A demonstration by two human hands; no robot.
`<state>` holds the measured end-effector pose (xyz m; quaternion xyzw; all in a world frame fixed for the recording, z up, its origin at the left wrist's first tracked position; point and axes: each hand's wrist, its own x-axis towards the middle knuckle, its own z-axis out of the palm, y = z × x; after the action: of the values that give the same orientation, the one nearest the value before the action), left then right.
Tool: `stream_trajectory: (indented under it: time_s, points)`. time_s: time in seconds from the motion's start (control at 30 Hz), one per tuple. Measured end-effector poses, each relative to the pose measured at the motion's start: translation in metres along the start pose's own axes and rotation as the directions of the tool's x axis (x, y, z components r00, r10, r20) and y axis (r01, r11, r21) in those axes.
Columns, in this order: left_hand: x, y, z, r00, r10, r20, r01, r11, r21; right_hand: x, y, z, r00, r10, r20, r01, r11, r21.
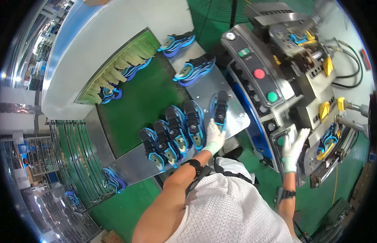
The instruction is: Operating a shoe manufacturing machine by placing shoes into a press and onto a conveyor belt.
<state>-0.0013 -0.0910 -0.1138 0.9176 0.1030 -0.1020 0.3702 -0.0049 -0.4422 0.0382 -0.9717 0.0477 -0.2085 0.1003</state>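
Note:
My left hand (215,138), in a white glove, is closed on the heel end of a black and blue sports shoe (220,106). That shoe sits at the right end of the metal ledge, toe pointing away from me. Left of it stands a row of similar shoes (176,123) with pale inserts in their openings. My right hand (293,149), also gloved, has its fingers stretched out and holds nothing. It is over the front of the machine (273,81), beside a green button (280,141); whether it touches the button I cannot tell.
A green conveyor belt (139,105) runs out from under a bristle curtain (115,67), with shoes partly beneath it. Two more shoes (196,69) rest on the ledge's far side. The machine has yellow clamps (324,110) and a red button (259,73). A wire rack (77,158) stands at left.

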Motion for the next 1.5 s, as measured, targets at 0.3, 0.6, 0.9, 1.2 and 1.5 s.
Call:
stream_trajectory:
  time_s: [0.3, 0.6, 0.9, 1.2, 1.5]
  points:
    - [0.083, -0.064, -0.225, 0.967, 0.247, -0.064, -0.252, 0.882, -0.398, -0.065, -0.008, 0.050, 0.926, -0.017, 0.378, 0.025, 1.000, -0.015]
    - [0.112, -0.142, -0.251, 0.993, 0.022, -0.112, -0.069, 0.894, -0.442, -0.024, -0.305, 0.068, 0.626, -0.082, 0.775, -0.445, 0.779, 0.442]
    - [0.063, -0.116, -0.215, 0.995, -0.031, -0.092, -0.024, 0.840, -0.542, -0.068, -0.327, 0.185, 0.534, 0.041, 0.845, -0.578, 0.747, 0.329]
    - [0.066, -0.057, -0.090, 0.979, 0.165, 0.121, -0.066, 0.814, -0.576, -0.109, -0.210, -0.010, 0.514, 0.211, 0.831, -0.838, -0.081, 0.539]
    - [0.037, 0.049, -0.049, 0.900, 0.335, 0.277, -0.276, 0.933, -0.232, -0.308, -0.182, -0.171, -0.033, 0.988, 0.152, -0.489, -0.149, 0.859]
